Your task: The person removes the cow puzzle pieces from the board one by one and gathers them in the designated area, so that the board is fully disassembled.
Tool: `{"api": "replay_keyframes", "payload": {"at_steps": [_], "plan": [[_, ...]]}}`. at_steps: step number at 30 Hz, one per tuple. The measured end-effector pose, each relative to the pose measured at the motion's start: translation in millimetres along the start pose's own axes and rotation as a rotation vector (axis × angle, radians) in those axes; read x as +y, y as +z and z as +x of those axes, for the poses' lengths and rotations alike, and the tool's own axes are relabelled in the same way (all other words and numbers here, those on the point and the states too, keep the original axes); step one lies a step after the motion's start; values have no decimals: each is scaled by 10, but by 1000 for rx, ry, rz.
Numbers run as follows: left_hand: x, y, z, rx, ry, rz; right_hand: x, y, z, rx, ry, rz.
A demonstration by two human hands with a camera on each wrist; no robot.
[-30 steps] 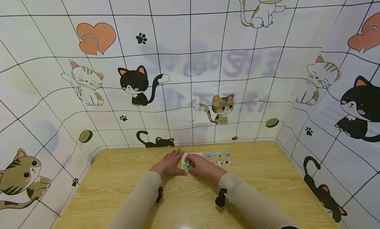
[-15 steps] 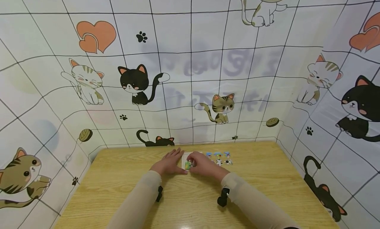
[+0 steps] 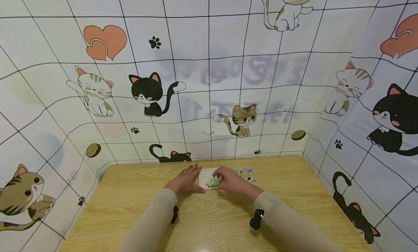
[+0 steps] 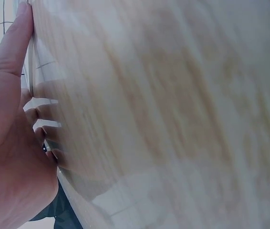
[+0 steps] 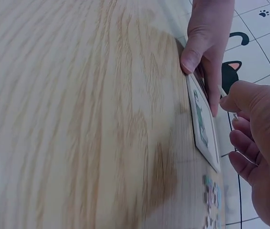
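A small white-framed puzzle board [image 3: 203, 176] lies near the table's far side. My left hand [image 3: 186, 179] rests at its left edge, fingers straight and thumb along the near corner. Over the board's right half, my right hand [image 3: 232, 181] pinches a puzzle piece [image 5: 223, 91] between thumb and fingers; its thin pale edge shows in the right wrist view. Green puzzle artwork [image 5: 201, 117] shows on the board below it. In the left wrist view, the left hand's thumb [image 4: 15, 43] lies along the board's edge.
Several loose colourful puzzle pieces [image 3: 249, 175] lie right of the board, some hidden behind the right hand. The wooden table [image 3: 209, 219] reaches a cat-patterned wall cloth [image 3: 196, 99] behind and at both sides.
My right hand has moved right across the board, and the green puzzle artwork near its fingers has shifted right too. The board's left part now shows bare. My left hand stays put.
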State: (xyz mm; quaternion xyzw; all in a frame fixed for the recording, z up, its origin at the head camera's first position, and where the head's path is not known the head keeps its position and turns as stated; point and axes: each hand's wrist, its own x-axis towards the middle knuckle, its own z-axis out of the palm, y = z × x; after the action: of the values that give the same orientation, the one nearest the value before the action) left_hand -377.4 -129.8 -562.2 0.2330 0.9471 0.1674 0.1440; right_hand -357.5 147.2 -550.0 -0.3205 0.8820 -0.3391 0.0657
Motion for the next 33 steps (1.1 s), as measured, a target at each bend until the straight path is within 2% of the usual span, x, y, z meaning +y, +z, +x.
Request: {"api": "replay_keyframes", "payload": {"at_steps": [16, 26, 33], "plan": [[40, -14, -29, 8, -4, -6, 149, -156, -315, 46, -1, 33], [44, -31, -44, 10, -5, 35, 233, -229, -467, 53, -44, 36], [16, -6, -20, 24, -4, 52, 270, -266, -545, 66, -34, 14]]}}
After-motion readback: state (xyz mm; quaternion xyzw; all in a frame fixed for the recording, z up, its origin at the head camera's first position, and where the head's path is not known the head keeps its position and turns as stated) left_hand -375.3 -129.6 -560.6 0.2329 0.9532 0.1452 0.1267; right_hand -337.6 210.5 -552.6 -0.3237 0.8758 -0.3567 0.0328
